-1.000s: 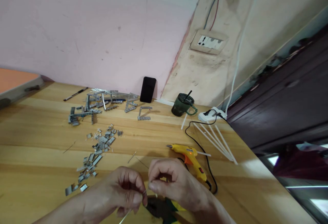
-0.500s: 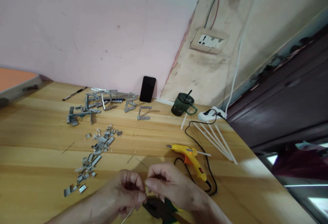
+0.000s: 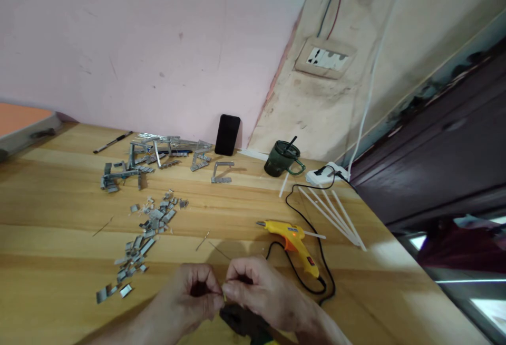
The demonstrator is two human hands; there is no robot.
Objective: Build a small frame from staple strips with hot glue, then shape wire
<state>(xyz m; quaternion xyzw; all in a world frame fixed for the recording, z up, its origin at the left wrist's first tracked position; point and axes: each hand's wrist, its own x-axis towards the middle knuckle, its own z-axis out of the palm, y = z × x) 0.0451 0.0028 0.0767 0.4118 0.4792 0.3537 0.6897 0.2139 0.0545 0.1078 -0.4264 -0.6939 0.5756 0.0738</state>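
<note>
My left hand [image 3: 190, 297] and my right hand [image 3: 263, 292] meet at the near edge of the wooden table [image 3: 59, 260], fingertips pinched together on a small thin metal piece between them, too small to name. Dark pliers with green and yellow grips [image 3: 247, 324] lie just under the hands. A yellow glue gun [image 3: 294, 239] lies to the right of my right hand, with its black cord [image 3: 304, 229] looping beside it.
Small cut staple pieces [image 3: 148, 229] are scattered left of the hands. Bent staple strips [image 3: 154, 158] lie further back, near a black phone [image 3: 228, 134] leaning on the wall. A green mug [image 3: 281, 159], white glue sticks [image 3: 332, 213] and a white power strip [image 3: 326, 175] sit at right.
Both hands have drawn slightly nearer to me and lower in view, staying pinched together. The thin wire that stuck out below my left hand no longer shows.
</note>
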